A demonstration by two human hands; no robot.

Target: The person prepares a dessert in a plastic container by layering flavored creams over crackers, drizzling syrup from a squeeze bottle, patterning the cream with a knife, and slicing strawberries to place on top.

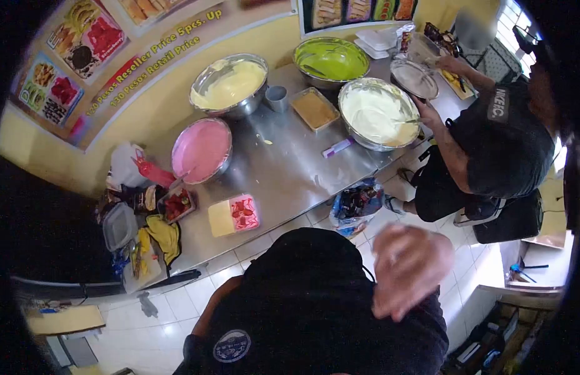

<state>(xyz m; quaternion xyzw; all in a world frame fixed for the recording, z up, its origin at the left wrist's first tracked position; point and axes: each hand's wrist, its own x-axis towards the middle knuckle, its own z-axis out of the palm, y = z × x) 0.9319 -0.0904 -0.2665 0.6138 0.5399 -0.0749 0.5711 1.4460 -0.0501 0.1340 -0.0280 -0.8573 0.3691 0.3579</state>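
My right hand [412,272] is raised close to the camera, off the table, and smeared by motion; its finger shape is unclear and nothing shows in it. My left hand is out of sight; only part of the left arm [220,305] shows beside my dark shirt. In front of me on the steel table [277,181] lies a rectangular tub [234,215], half pale cream, half pink with red pieces on top. Behind it stands a bowl of pink cream [202,150]. To its left is a container of strawberries [176,205].
Bowls of yellow cream [234,86], green cream [332,59] and white cream [377,115] stand farther back, with a brown-topped tub [315,109] and a grey cup [277,97]. A co-worker [502,137] bends over the right end. A plastic bag [357,207] hangs at the front edge.
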